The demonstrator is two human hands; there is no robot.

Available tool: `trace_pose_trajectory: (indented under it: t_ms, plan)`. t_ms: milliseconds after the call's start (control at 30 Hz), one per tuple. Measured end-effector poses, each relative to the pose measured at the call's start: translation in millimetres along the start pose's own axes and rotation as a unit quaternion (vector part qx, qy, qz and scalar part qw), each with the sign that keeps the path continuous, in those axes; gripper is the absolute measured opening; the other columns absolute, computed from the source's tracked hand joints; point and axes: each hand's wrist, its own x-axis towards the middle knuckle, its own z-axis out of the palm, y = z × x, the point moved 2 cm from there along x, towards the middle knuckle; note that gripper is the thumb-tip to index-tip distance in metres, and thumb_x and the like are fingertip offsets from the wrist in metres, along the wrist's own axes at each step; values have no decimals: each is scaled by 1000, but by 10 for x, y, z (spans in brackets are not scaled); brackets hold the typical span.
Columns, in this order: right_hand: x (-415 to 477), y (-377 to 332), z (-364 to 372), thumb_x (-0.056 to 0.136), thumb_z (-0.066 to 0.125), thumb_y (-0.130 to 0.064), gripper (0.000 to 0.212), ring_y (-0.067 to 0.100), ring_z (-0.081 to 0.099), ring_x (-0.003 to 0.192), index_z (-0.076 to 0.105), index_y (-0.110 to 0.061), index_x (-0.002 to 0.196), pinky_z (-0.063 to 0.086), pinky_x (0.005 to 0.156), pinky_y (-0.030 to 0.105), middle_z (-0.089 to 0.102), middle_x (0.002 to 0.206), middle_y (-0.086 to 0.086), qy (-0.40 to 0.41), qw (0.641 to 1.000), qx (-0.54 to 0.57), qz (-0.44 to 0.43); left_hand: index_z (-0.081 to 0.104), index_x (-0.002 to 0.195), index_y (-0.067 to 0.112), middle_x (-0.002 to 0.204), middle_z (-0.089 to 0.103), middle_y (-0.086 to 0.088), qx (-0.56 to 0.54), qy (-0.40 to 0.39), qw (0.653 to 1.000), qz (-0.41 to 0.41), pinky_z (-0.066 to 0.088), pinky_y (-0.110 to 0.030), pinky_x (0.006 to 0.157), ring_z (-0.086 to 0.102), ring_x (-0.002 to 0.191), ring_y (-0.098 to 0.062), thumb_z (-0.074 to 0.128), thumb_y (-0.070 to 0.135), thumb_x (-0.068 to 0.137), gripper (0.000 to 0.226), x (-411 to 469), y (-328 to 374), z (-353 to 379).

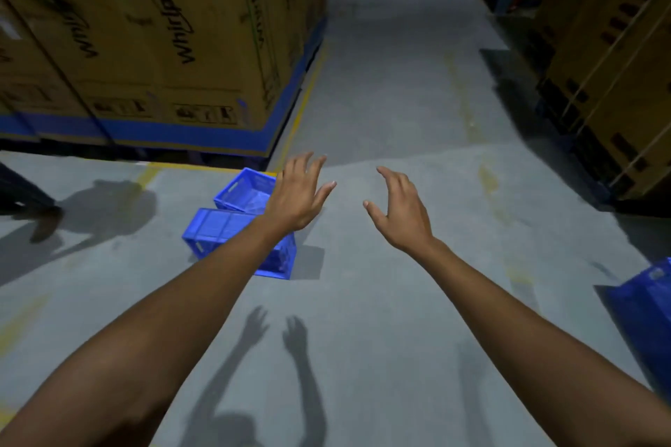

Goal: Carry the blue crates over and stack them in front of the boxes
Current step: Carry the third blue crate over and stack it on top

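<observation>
Warehouse aisle, grey floor (381, 83), boxes (163, 47) stacked at left. Two blue crates (221, 229) sat on the floor just before the boxes, touching; a third (650, 301) at the right edge. My left hand (296, 196) and right hand (399, 214) hung out front, fingers spread, holding nothing.
</observation>
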Motion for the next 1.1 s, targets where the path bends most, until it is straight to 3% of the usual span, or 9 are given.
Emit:
trace_pose_trajectory:
  t_ms: [367,667,867,1100]
  plan:
    - [541,-1424,1608,88,64,-33,61,29,44,124,41,-16,141,45,95,42,45,136,8,-43,999,18,7,39,142,15,145,38,-15,29,-62,997,-24,40,-55,97,35,129,-35,43,48,97,56,-217,-2215,-225]
    - [1139,-1448,2635,89,63,-34,62,28,43,123,39,-14,142,45,93,40,44,136,9,-99,995,1,25,33,146,15,149,33,-14,35,-113,992,-42,36,-52,102,31,133,-34,41,48,98,59,151,-3249,211]
    - [1562,-994,3952,88,64,-32,61,33,43,122,41,-12,141,44,93,42,46,136,12,-145,989,-13,14,34,146,15,148,33,-15,43,-127,989,-54,37,-52,101,32,132,-34,43,47,97,59,297,-4137,1194]
    - [1701,-109,5996,84,67,-38,70,34,42,121,39,-12,142,43,93,43,44,136,12,-183,982,-40,4,30,146,16,148,31,-14,66,-186,980,-28,38,-51,99,33,131,-34,50,43,94,62,191,-5279,3265]
